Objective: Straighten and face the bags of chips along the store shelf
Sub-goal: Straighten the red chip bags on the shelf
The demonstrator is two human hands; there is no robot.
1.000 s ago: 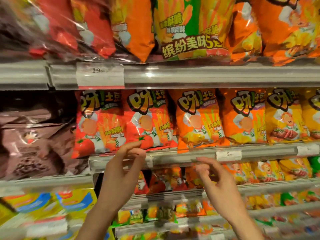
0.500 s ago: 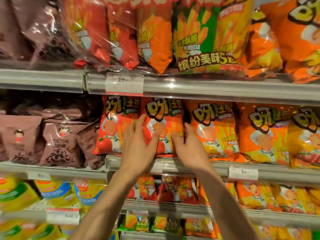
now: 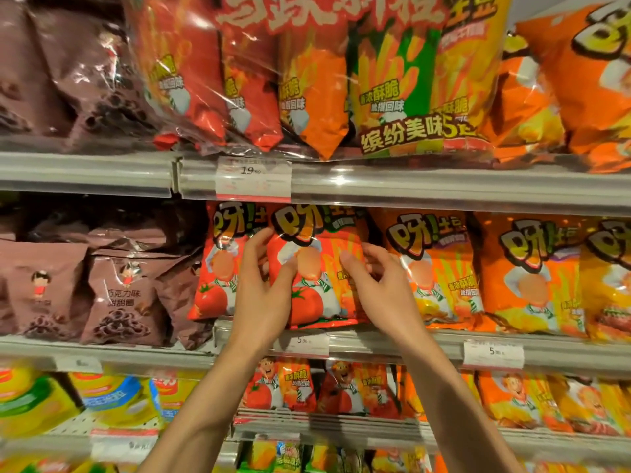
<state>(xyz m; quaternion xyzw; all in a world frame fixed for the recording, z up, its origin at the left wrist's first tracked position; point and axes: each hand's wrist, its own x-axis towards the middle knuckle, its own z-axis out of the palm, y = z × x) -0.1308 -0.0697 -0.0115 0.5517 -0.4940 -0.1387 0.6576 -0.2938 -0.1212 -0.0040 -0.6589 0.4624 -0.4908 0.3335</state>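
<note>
A red tomato chip bag (image 3: pixel 316 268) stands upright on the middle shelf (image 3: pixel 392 343), second in its row. My left hand (image 3: pixel 261 288) grips its left edge, thumb on the front and fingers behind. My right hand (image 3: pixel 379 285) holds its right edge, thumb on the front and fingers curled round the side. Another red bag (image 3: pixel 215 268) stands to its left, partly behind my left hand. Orange bags (image 3: pixel 430 268) continue the row to the right.
Brown chocolate-ring bags (image 3: pixel 119 295) fill the middle shelf's left. Large multipacks (image 3: pixel 307 80) overhang the top shelf (image 3: pixel 409 186). Price tags (image 3: pixel 300 343) clip to the shelf rails. Smaller red and orange bags (image 3: pixel 355 390) and yellow bags (image 3: pixel 102 397) sit on lower shelves.
Both hands rose from the shelf rail to the second red bag and closed on its two edges. The view moved closer and upward.
</note>
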